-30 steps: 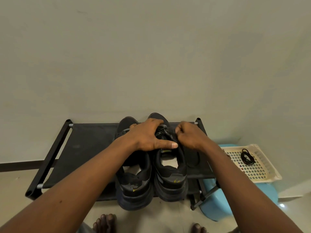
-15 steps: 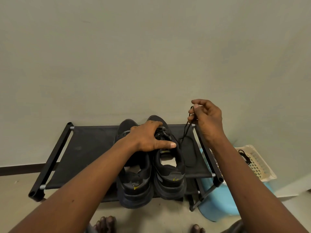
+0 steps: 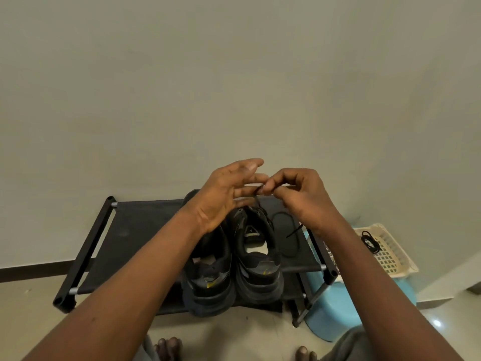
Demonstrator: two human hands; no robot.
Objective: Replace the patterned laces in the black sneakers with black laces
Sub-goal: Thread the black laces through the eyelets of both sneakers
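The right hand [image 3: 304, 201] pinched the black lace [image 3: 257, 198] between thumb and curled fingertips above the shoes, while the left hand [image 3: 223, 196] was raised beside it, palm toward the person, fingers straight and spread. Below them the black shoe rack [image 3: 135, 230] bore the two black sneakers [image 3: 257, 267] side by side, the lace running down into the right one and looping on the shelf. Off right, a cream basket [image 3: 390, 256] held a coiled lace [image 3: 371, 242].

Shoe rack [image 3: 145, 230]: black frame, dark fabric shelf, backed against the wall [image 3: 234, 87].
Basket [image 3: 390, 259]: cream plastic lattice, resting on a light-blue plastic tub [image 3: 335, 316], right of the rack.
Floor [image 3: 247, 332]: pale, glossy.
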